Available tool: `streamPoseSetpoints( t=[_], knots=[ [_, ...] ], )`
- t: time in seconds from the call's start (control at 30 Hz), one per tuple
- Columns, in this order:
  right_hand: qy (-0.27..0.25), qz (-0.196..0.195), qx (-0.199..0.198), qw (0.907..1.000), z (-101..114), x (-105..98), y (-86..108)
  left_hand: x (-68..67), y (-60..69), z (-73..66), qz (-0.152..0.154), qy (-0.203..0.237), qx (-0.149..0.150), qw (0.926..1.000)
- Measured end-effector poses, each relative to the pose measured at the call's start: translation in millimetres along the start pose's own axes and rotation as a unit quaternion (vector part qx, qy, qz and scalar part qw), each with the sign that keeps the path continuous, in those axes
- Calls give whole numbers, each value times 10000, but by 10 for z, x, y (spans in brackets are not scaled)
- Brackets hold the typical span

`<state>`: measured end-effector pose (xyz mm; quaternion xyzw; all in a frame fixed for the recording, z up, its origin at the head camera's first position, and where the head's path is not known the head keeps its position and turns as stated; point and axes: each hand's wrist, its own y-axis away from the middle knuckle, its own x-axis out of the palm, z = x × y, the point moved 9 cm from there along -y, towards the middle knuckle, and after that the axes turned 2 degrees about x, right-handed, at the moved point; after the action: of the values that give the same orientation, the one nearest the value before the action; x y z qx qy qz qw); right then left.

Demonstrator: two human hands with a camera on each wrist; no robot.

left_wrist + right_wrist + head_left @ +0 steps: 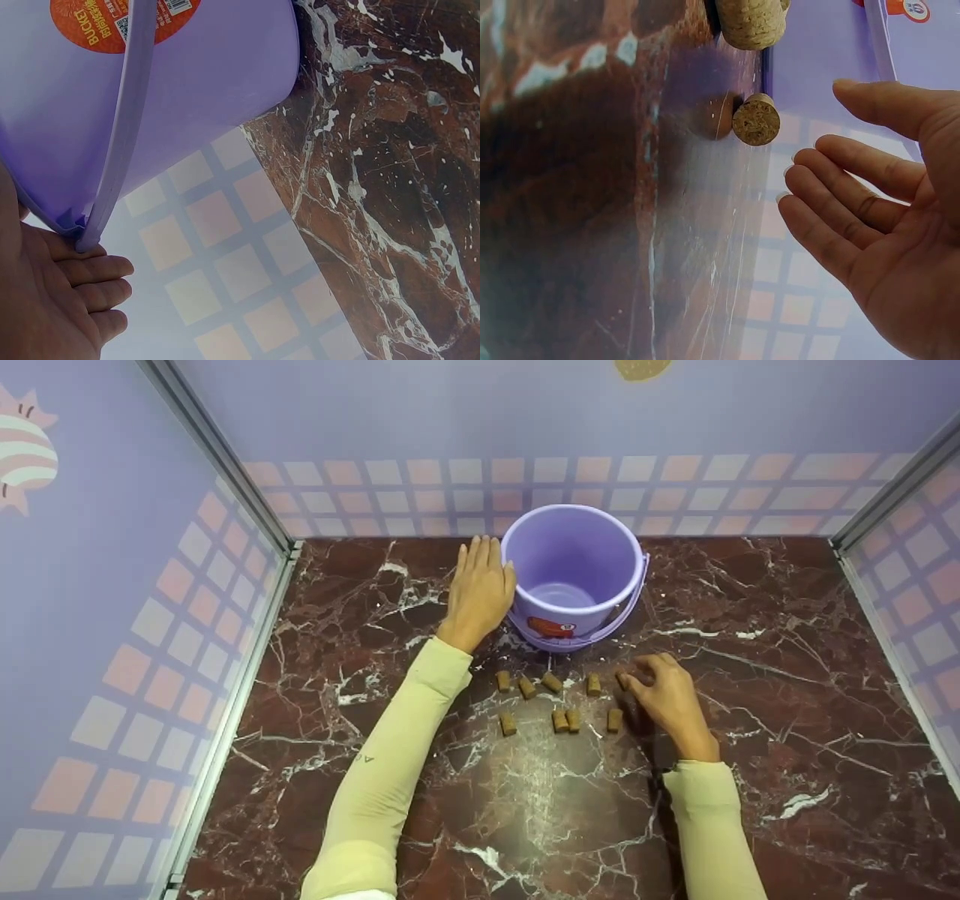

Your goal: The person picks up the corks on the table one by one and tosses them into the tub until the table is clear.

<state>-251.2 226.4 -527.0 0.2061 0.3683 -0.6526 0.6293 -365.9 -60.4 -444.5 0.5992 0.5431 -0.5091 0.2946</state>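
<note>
A purple bucket (577, 620) stands upright against the back wall, its handle (124, 142) hanging down on the outside. My left hand (480, 592) rests against the left side of its rim with fingers straight. In the left wrist view, the fingers (105, 292) lie by the handle's joint. My right hand (669, 694) hovers beside a cork (622, 680) at the right end of a scattered group. In the right wrist view, its thumb and fingers are spread apart, with nothing between them, and a cork (756, 124) stands just beyond the fingertips.
Several more corks lie in two loose rows in front of the bucket, among them one cork (503, 682) at the left and another (614, 720) nearer me. The dark red marble table (525, 825) is bounded by a patterned back wall (420, 420) and side panels.
</note>
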Motion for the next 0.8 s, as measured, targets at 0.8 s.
streamPoseSetpoints(
  t=[0.8],
  knots=[
    [114, 321, 57, 9994, -64, 131, -6, 4, -1, -1, 79, -27, -34, 10000]
  ],
)
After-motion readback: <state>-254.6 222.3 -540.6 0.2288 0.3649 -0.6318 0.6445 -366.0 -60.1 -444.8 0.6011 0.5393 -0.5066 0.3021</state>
